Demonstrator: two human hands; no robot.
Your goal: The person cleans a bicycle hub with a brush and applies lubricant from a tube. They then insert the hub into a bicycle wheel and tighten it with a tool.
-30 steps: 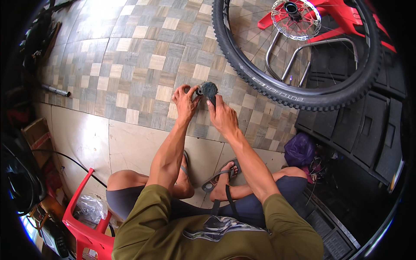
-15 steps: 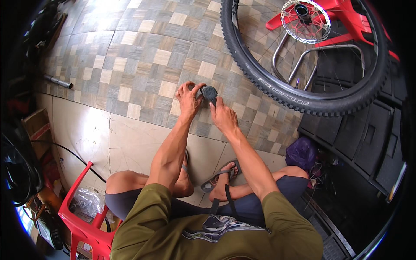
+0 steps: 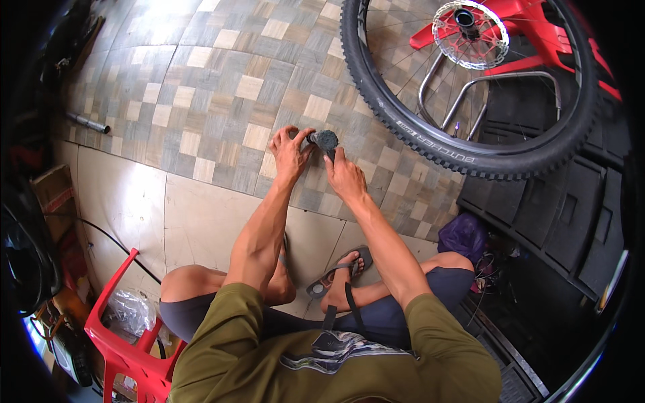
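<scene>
We sit low over a floor (image 3: 201, 80) of small checkered tiles in grey, tan and cream, which gives way nearer to us to larger pale tiles (image 3: 201, 221). Bright light washes the tiles at the top of the view. To our right the floor ends at dark ribbed mats (image 3: 564, 215).

Both our arms reach forward to one spot on the checkered tiles. Our left hand (image 3: 290, 151) and our right hand (image 3: 344, 176) meet around a small dark round part (image 3: 326, 140), held just above the floor between them. The left fingers are curled closed on its left edge; the right fingers pinch its lower right side. What kind of part it is we cannot tell.

Just beyond the hands, up and to the right, a bicycle wheel (image 3: 470, 87) with a knobby black tyre lies over the tiles and mats, its disc rotor (image 3: 470, 27) at the hub. Under and behind it stands a red plastic chair (image 3: 537, 33) with a bent metal tube frame (image 3: 484, 87). The tyre's near edge is near the hands but does not touch them.

Far left, a short metal tube (image 3: 87, 123) lies on the tiles, well apart from us. A black cable (image 3: 101, 235) runs across the pale tiles. At lower left a red plastic stool (image 3: 127, 349) holds a clear plastic bag (image 3: 131, 312). A purple cloth (image 3: 463, 235) sits beside our right knee. Our sandalled foot (image 3: 339, 272) rests on the pale tiles between our legs.
</scene>
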